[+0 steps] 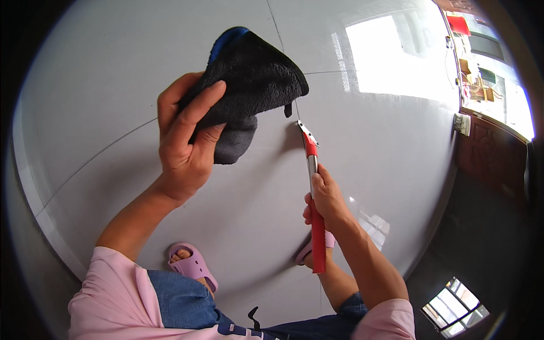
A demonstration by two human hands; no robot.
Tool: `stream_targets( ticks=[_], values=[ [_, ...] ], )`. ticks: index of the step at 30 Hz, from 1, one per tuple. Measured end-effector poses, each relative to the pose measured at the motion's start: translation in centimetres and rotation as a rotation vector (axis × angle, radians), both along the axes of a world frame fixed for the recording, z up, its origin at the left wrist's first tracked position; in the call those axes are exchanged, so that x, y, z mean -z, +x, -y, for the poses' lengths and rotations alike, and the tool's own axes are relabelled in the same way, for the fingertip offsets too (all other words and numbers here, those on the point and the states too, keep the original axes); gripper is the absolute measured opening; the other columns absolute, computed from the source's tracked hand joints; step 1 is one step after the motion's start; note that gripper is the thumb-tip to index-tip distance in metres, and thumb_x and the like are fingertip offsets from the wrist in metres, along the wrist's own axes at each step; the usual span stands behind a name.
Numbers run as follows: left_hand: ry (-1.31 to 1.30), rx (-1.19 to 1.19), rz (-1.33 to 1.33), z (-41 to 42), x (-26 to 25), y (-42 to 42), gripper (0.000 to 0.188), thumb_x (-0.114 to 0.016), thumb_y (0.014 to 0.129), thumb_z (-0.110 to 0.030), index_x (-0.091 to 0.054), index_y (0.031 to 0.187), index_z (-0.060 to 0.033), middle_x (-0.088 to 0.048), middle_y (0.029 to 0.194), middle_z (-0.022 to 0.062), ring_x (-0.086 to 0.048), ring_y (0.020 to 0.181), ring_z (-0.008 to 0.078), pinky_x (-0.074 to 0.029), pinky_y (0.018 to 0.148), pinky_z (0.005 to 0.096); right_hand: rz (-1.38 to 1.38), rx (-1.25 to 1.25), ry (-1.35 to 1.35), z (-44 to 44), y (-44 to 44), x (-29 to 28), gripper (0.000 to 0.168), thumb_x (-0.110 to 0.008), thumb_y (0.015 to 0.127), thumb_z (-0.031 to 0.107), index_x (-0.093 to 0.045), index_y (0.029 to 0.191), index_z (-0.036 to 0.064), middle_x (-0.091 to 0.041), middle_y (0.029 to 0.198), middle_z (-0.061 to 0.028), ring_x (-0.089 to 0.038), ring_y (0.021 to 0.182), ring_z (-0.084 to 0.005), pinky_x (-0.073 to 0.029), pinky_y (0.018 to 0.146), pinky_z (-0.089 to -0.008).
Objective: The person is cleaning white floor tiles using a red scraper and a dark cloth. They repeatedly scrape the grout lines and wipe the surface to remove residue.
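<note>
My left hand (187,140) grips a folded black plush cloth (250,76) with a strip of blue at its upper edge. One lower fold hangs beneath my thumb, and a small loop dangles from its right corner. In my right hand (327,191) is a long scraper (313,163) with a red grip and a bare metal shaft. Its angled metal head points up and away from me, just below the cloth's right corner and apart from it. The blade edge is too small to make out.
Glossy pale floor tiles (238,204) with thin dark joints lie below my hands. My feet stand in pink clogs (189,263). At the right, a carved brown wooden door (488,157) adjoins a bright opening with assorted items beyond it. A barred window (454,308) shows at lower right.
</note>
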State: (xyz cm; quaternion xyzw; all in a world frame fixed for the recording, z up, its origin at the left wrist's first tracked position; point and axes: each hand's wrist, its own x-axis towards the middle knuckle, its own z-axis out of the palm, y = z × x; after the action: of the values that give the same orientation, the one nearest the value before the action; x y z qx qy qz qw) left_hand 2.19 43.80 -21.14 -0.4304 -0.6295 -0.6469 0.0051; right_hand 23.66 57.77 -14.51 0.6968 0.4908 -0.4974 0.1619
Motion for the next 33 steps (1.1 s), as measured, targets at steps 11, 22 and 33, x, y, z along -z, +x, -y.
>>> stream_targets(
  ticks=[11,22,33],
  values=[
    [-0.167,0.01,0.159,1.5,0.2,0.6,0.048,-0.063,0.088,0.008,-0.059,0.133,-0.0082,-0.042,0.135,0.0112,-0.048,0.119,0.0246,-0.045,0.099,0.0322,-0.079,0.055,-0.07,3.0,-2.4,1.3,0.051,-0.032,0.102,0.027,-0.024,0.152,0.02,-0.051,0.076,-0.0086,-0.053,0.044,-0.0187,-0.051,0.041,-0.0378],
    [-0.124,-0.014,0.041,1.3,-0.8,0.3,0.045,-0.064,0.089,0.004,-0.059,0.133,-0.0078,-0.043,0.134,0.012,-0.047,0.119,0.0249,-0.045,0.099,0.0325,-0.102,0.27,-0.058,1.1,-4.7,2.5,0.046,-0.032,0.102,0.027,-0.028,0.148,0.021,-0.052,0.078,-0.0088,-0.054,0.047,-0.0224,-0.053,0.045,-0.0411],
    [0.015,-0.065,0.047,0.4,1.3,-0.5,0.044,-0.064,0.091,0.001,-0.058,0.134,-0.0079,-0.043,0.135,0.0109,-0.045,0.122,0.0241,-0.041,0.102,0.0326,-0.169,0.029,-0.069,0.1,-5.4,2.3,0.052,-0.033,0.102,0.027,-0.025,0.153,0.019,-0.05,0.073,-0.0088,-0.054,0.045,-0.0195,-0.052,0.039,-0.0397]
  ],
)
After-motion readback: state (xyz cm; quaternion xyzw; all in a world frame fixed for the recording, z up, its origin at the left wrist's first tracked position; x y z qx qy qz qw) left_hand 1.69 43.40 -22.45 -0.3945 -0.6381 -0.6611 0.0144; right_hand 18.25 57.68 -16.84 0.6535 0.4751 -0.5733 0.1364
